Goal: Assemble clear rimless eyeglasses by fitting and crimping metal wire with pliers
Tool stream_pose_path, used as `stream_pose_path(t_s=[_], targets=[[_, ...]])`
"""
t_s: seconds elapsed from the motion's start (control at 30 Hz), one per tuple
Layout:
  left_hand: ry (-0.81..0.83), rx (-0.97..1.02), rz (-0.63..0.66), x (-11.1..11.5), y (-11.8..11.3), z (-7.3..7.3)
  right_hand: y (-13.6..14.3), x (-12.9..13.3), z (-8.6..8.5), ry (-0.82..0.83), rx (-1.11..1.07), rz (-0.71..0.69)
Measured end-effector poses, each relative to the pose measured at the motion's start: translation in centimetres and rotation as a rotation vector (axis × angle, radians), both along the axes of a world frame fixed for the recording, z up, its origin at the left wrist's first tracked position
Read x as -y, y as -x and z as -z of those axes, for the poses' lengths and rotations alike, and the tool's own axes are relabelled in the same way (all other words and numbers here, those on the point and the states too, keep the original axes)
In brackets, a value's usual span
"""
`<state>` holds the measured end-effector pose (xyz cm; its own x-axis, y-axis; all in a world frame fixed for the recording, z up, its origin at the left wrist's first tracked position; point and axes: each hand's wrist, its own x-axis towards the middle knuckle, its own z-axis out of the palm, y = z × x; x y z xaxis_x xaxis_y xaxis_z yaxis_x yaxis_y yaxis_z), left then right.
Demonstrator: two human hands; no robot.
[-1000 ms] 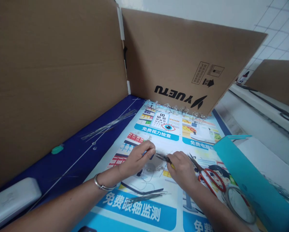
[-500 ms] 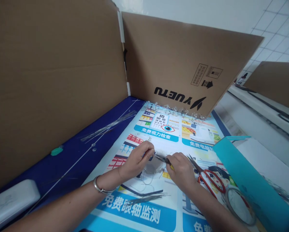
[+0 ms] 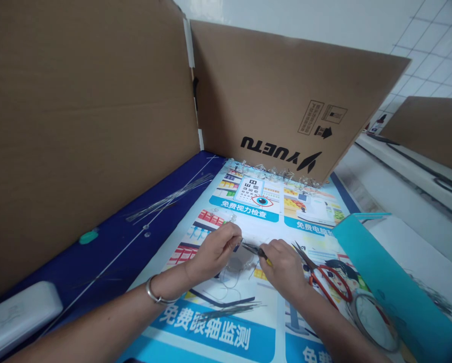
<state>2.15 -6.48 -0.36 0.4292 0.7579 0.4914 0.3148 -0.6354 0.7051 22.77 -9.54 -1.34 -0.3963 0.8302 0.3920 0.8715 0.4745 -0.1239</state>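
Note:
My left hand (image 3: 223, 246) is closed in a pinch at a thin wire, mostly hidden by the fingertips. My right hand (image 3: 284, 267) grips a pair of pliers (image 3: 253, 248) with yellow on the handles, their narrow jaws pointing left to touch or nearly touch my left fingertips. Thin curled wire (image 3: 231, 288) loops below the two hands, on the printed sheet. Small clear beads seem to lie around there, too small to make out well. A bundle of short straight wires (image 3: 231, 311) rests nearer to me.
Red-handled scissors (image 3: 330, 282) lie right of my right hand, beside a roll of tape (image 3: 375, 322) and a turquoise folder (image 3: 396, 282). Long wires (image 3: 173, 195) lie on the blue surface at left. Small wire-and-bead pieces (image 3: 282, 174) line the foot of the cardboard wall (image 3: 286, 101).

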Motion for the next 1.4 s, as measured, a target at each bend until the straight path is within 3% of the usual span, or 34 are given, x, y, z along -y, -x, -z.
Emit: stream_pose_path(t_s=[0.37, 0.63, 1.07, 1.4], targets=[[0.012, -0.015, -0.019, 0.0, 0.0, -0.1, 0.0, 0.1, 0.0, 0.074, -0.017, 0.007], [0.064, 0.093, -0.042, -0.3, 0.0, 0.0, 0.0, -0.6, 1.0, 0.192, -0.180, 0.010], [-0.146, 0.148, 0.034, -0.7, 0.4, 0.8, -0.4, -0.6, 1.8, -0.054, -0.209, -0.031], [-0.220, 0.084, -0.041, 0.3, 0.0, 0.2, 0.2, -0.1, 0.9, -0.057, -0.127, 0.008]])
